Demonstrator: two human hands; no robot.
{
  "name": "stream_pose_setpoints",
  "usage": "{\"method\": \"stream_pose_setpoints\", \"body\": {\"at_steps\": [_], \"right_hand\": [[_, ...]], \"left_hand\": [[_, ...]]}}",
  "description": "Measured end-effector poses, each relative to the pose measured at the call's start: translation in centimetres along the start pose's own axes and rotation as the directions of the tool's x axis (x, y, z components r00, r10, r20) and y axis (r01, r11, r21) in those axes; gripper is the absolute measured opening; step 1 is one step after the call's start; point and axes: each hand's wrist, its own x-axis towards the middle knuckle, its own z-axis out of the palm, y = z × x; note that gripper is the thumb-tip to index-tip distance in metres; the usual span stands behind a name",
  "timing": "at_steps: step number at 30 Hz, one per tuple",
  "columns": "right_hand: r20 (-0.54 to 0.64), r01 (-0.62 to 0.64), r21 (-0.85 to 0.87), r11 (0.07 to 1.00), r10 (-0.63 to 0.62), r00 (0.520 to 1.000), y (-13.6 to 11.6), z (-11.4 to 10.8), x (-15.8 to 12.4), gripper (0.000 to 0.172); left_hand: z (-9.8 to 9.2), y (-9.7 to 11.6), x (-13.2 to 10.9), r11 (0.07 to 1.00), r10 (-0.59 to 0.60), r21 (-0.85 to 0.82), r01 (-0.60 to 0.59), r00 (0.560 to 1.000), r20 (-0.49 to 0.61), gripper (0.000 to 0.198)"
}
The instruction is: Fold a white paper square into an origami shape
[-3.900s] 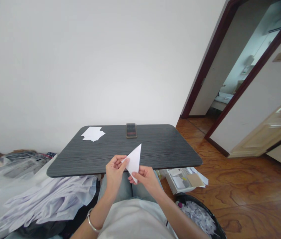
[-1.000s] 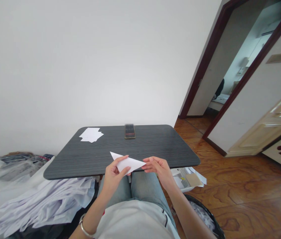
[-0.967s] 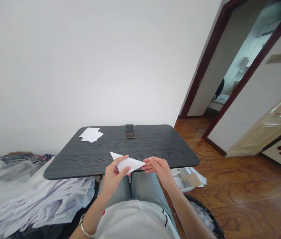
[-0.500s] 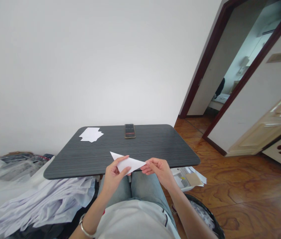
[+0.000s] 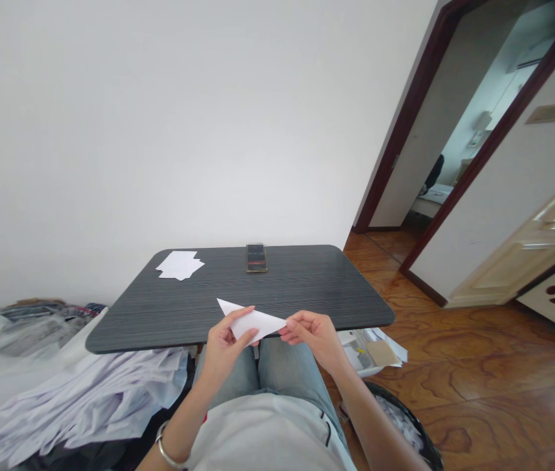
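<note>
A white paper folded into a triangle (image 5: 250,318) is held flat over the near edge of the dark table (image 5: 307,288). My left hand (image 5: 225,347) pinches its left-middle part, thumb on top. My right hand (image 5: 313,333) pinches its right tip with curled fingers. Both hands hover above my lap, just in front of the table edge.
A phone (image 5: 256,257) stands at the table's far middle and loose white sheets (image 5: 180,265) lie at its far left. A pile of paper (image 5: 91,399) sits to my left, a box of scraps (image 5: 370,353) and a bin (image 5: 400,425) to my right. An open doorway (image 5: 459,150) is beyond.
The paper triangle went from standing upright to lying flat, with my right hand now at its right tip. In the last second the right fingers only shifted slightly on the tip.
</note>
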Motion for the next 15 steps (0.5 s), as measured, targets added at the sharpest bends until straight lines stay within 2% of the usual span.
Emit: {"method": "stream_pose_setpoints", "body": {"at_steps": [4,12,15], "right_hand": [[-0.012,0.000,-0.001,1.000,0.000,1.000,0.00,0.25,0.00,0.032],[0.080,-0.038,0.032,0.999,0.035,0.996,-0.05,-0.45,0.18,0.037],[0.076,-0.044,0.057,0.997,0.040,0.996,-0.09,-0.46,0.24,0.040]], "left_hand": [[0.03,0.04,0.00,1.000,-0.008,0.016,0.008,1.000,0.017,0.041],[-0.24,-0.26,0.12,1.000,-0.027,0.006,0.027,0.999,0.022,0.042],[-0.26,-0.17,0.15,1.000,-0.030,0.004,0.029,0.999,0.018,0.042]]}}
